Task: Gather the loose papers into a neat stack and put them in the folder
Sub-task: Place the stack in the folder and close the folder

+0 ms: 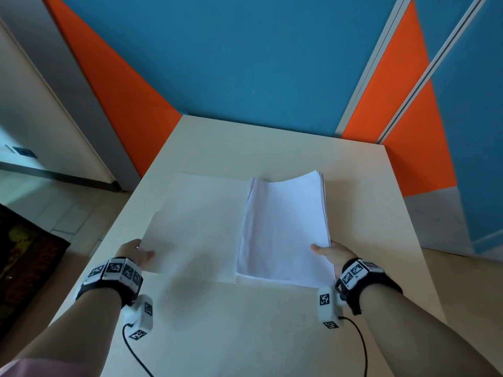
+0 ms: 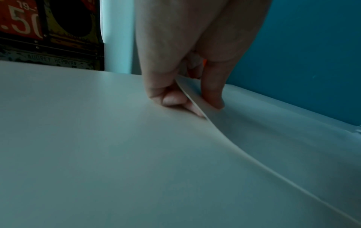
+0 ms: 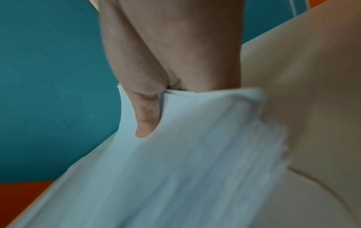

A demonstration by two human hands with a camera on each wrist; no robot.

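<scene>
**Both hands hold the open folder and the paper stack**

The pale surface (image 1: 272,336) runs out ahead of both hands to a blue and orange wall (image 1: 245,63). On it, between the hands, lies the open folder (image 1: 196,227), its left flap spread flat and its right half under the papers. The stack of papers (image 1: 285,227) rests on that right half, squared up, with its far end curling upward and its right edge raised.

The left hand (image 1: 134,254) pinches the near left edge of the folder flap, thumb on top and curled fingers (image 2: 175,100) beneath, lifting that edge slightly off the surface. The right hand (image 1: 330,254) grips the near right edge of the stack, thumb (image 3: 145,117) laid over the top sheet and the other fingers hidden under the paper.
</scene>
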